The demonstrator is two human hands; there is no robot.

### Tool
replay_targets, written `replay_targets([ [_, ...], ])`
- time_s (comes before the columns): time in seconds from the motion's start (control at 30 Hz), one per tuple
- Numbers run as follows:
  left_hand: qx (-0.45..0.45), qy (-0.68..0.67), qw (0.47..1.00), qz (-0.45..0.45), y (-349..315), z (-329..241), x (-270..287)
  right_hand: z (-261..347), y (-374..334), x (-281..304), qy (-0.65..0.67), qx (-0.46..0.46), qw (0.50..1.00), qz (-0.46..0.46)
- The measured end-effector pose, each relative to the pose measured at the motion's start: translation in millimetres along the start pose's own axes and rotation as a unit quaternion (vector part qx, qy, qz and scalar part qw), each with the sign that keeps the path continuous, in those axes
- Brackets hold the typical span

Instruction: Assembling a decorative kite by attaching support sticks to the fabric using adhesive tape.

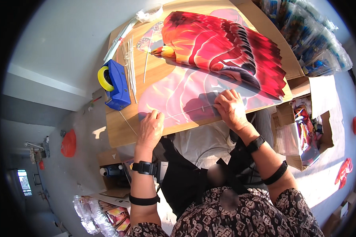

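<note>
A red and orange bird-shaped kite sail [221,43] lies across the table with feather patterns and a scalloped right edge. Nearest me is a pale pink part of it showing the print's reverse side [174,93]. Along this pale part runs a thin white rod [188,112], stretching between my two hands. My left hand [151,128] pinches the rod's left end at the fabric's near edge. The fingers of my right hand [230,106] are closed at its right end, pressing down on the fabric. My fingers hide both rod ends.
A blue tape dispenser [118,85] with a yellow roll stands at the table's left edge. Several loose white rods [129,65] lie beside it. An open cardboard box [283,126] of colourful packages sits right of the table. Plastic-wrapped bundles [312,35] are piled at the far right.
</note>
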State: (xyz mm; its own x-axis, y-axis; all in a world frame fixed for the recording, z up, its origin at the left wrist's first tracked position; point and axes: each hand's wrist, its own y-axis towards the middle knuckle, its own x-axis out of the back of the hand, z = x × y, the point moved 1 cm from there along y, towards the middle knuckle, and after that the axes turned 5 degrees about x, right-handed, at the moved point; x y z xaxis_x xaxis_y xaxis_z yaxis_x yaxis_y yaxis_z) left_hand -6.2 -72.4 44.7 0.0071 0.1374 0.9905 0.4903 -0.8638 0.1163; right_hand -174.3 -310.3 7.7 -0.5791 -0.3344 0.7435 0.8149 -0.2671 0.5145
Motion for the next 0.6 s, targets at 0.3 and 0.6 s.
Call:
replay_targets([
  [0.3, 0.056, -0.033, 0.996, -0.065, -2, -7, -9, -6, 13, 1, -0.102, 0.098, 0.99, -0.018],
  [0.6, 0.063, -0.083, 0.992, -0.068, -1, -5, -11, 5, 0, 9, -0.033, -0.007, 0.999, -0.001],
])
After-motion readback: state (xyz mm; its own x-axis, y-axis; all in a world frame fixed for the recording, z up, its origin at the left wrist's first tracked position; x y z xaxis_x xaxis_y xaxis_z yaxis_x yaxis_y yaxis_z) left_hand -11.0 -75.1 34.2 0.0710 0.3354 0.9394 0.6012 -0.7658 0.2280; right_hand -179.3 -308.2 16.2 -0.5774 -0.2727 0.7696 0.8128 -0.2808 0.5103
